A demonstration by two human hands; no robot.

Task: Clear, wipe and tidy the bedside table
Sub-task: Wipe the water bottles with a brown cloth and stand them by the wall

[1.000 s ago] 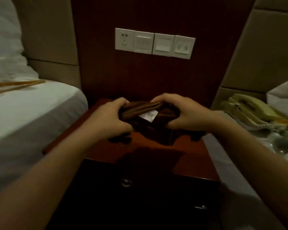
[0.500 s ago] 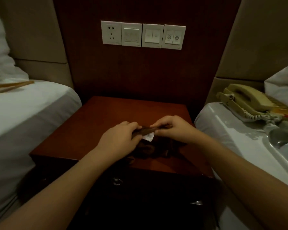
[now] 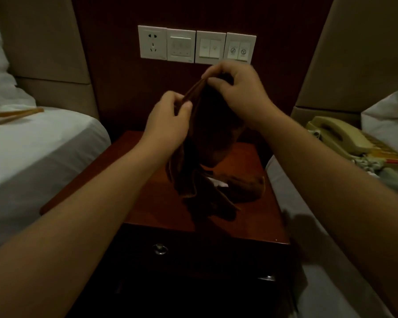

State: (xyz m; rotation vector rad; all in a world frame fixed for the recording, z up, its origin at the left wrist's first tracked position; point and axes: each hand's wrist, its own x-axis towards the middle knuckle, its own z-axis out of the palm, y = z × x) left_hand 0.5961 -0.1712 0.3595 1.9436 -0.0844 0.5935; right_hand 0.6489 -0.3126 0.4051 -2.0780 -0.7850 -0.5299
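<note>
A dark brown cloth [image 3: 207, 143] hangs above the reddish wooden bedside table [image 3: 152, 203]. My left hand [image 3: 168, 125] pinches one upper edge of it. Higher up and to the right, my right hand [image 3: 237, 88] pinches another part of that edge. The cloth's lower end trails onto the tabletop, where a small white label shows among the folds. The table's top is otherwise bare, and its drawer front with a round metal knob [image 3: 159, 249] lies in shadow below.
A white-sheeted bed [image 3: 32, 152] flanks the table on the left, with a thin wooden stick [image 3: 12, 114] on it. On the right bed [image 3: 331, 260] sit a beige telephone [image 3: 338, 134] and other small items. A white socket and switch panel [image 3: 197, 45] is on the dark wall.
Both hands have lifted the cloth from a bunched heap low on the tabletop up in front of the wall, so it now hangs loosely unfolded.
</note>
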